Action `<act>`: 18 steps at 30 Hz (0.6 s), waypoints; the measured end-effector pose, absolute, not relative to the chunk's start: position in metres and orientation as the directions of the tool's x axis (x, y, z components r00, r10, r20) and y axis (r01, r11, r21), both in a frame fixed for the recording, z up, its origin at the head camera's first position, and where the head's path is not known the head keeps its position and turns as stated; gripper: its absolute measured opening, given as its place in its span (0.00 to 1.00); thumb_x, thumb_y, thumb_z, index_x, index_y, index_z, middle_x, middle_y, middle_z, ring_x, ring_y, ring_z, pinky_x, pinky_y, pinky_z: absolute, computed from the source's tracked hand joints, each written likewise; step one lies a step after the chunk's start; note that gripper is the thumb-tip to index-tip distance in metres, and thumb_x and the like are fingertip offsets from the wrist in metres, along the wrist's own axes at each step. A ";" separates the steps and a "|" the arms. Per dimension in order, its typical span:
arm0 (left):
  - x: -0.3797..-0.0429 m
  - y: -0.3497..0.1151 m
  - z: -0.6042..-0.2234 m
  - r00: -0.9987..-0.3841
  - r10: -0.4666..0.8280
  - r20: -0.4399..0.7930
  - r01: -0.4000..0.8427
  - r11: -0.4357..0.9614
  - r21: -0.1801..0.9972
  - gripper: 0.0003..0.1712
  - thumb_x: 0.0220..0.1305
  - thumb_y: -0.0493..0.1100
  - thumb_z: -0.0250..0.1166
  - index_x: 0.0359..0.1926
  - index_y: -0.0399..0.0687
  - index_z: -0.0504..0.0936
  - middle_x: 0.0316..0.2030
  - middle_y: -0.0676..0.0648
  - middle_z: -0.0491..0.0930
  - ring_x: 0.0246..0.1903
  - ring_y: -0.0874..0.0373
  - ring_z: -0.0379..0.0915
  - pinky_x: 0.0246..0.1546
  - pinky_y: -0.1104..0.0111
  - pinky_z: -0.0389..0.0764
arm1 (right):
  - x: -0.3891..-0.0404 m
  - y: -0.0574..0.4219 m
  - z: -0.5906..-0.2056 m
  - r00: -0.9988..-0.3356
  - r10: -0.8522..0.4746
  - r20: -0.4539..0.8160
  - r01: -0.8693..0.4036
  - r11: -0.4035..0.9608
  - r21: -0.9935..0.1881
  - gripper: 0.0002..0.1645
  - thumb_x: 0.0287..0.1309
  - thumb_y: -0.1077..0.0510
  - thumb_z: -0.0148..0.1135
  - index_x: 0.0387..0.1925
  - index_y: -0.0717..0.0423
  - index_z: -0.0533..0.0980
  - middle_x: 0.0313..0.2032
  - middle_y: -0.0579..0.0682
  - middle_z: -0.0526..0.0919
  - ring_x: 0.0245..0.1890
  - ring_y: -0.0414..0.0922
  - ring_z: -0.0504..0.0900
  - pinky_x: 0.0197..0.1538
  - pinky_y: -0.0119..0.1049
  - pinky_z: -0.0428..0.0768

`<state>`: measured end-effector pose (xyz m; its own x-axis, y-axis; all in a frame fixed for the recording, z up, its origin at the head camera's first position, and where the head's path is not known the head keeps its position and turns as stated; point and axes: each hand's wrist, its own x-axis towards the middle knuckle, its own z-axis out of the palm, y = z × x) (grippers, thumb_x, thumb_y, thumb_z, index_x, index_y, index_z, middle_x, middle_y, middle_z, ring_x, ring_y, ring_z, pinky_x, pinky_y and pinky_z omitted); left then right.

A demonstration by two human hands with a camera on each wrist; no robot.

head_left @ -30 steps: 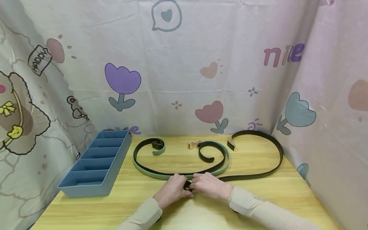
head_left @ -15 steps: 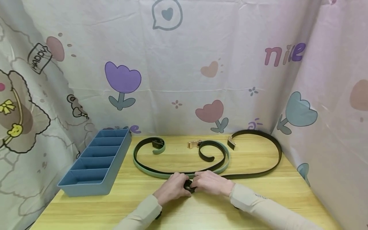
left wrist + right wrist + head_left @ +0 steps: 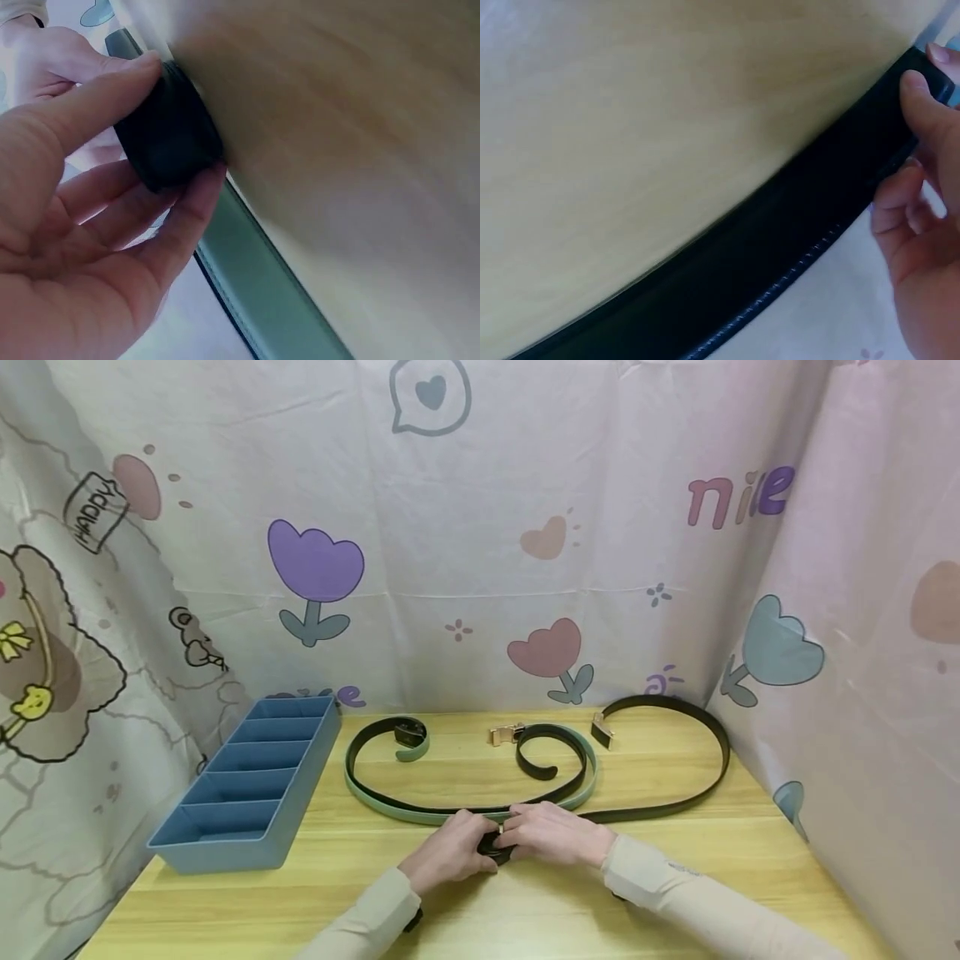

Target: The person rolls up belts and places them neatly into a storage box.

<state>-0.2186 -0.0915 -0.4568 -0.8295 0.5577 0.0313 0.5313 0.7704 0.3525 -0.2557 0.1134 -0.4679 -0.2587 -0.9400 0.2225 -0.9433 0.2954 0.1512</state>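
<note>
You have both hands at the near centre of the counter point(image 3: 420, 914), on the coiled end of the black belt point(image 3: 645, 815). Your left hand point(image 3: 448, 850) pinches the roll point(image 3: 169, 131), thumb on one face and fingers on the opposite face. Your right hand point(image 3: 553, 835) grips the belt at the right side of the roll between thumb and fingers. From there the strap runs right, bends toward the far side and curves back left, ending at a gold-coloured fitting point(image 3: 600, 727).

Just beyond your hands lies a green-and-black band point(image 3: 390, 808), both ends curling inward; you cannot tell whether it is one strap or two. A gold-coloured buckle point(image 3: 505, 735) sits at the far side, beside its right curl. At left, apart from your hands, stands a blue tray point(image 3: 294, 831) divided into five compartments. Printed fabric point(image 3: 442, 543) hangs behind the counter.
</note>
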 end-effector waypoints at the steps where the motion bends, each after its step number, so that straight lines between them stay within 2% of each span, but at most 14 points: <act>1: -0.219 -0.092 -0.457 -0.830 0.558 0.029 0.531 0.771 0.351 0.12 0.47 0.49 0.78 0.30 0.55 0.83 0.24 0.61 0.75 0.29 0.63 0.66 0.33 0.71 0.66 | -0.256 0.113 -0.468 -0.251 -0.941 0.226 -0.947 0.287 0.147 0.12 0.55 0.49 0.69 0.43 0.39 0.83 0.35 0.32 0.84 0.34 0.32 0.71 0.37 0.22 0.69; 5: -0.217 -0.092 -0.457 -0.840 0.539 0.065 0.528 0.782 0.332 0.17 0.45 0.54 0.78 0.29 0.52 0.82 0.23 0.59 0.75 0.27 0.64 0.66 0.29 0.71 0.68 | -0.254 0.110 -0.469 -0.237 -0.941 0.240 -0.954 0.273 0.127 0.06 0.56 0.49 0.68 0.37 0.39 0.84 0.29 0.30 0.83 0.31 0.31 0.67 0.35 0.20 0.65; 9: -0.215 -0.090 -0.459 -0.844 0.523 0.116 0.530 0.784 0.324 0.19 0.45 0.55 0.79 0.25 0.50 0.80 0.21 0.58 0.74 0.21 0.67 0.64 0.23 0.73 0.69 | -0.253 0.109 -0.469 -0.243 -0.940 0.241 -0.950 0.280 0.134 0.04 0.58 0.48 0.66 0.35 0.39 0.83 0.29 0.30 0.82 0.31 0.32 0.65 0.33 0.19 0.62; 11: -0.215 -0.089 -0.459 -0.844 0.524 0.117 0.531 0.781 0.330 0.18 0.46 0.53 0.79 0.24 0.49 0.78 0.20 0.58 0.72 0.20 0.68 0.63 0.21 0.74 0.68 | -0.253 0.110 -0.468 -0.247 -0.941 0.232 -0.949 0.283 0.137 0.05 0.58 0.49 0.66 0.37 0.39 0.83 0.30 0.30 0.83 0.31 0.32 0.66 0.33 0.20 0.63; 15: -0.217 -0.089 -0.460 -0.838 0.539 0.091 0.536 0.779 0.326 0.16 0.48 0.49 0.78 0.25 0.50 0.78 0.21 0.58 0.73 0.21 0.68 0.63 0.22 0.75 0.67 | -0.254 0.114 -0.468 -0.272 -0.941 0.203 -0.936 0.308 0.169 0.13 0.57 0.49 0.67 0.45 0.37 0.82 0.35 0.32 0.82 0.35 0.33 0.70 0.35 0.21 0.67; 18: -0.218 -0.090 -0.459 -0.829 0.554 0.071 0.546 0.775 0.319 0.15 0.47 0.49 0.78 0.29 0.51 0.80 0.24 0.57 0.75 0.24 0.68 0.65 0.25 0.74 0.68 | -0.255 0.115 -0.468 -0.271 -0.940 0.207 -0.931 0.311 0.191 0.14 0.56 0.47 0.68 0.46 0.38 0.82 0.36 0.33 0.81 0.37 0.34 0.73 0.36 0.23 0.71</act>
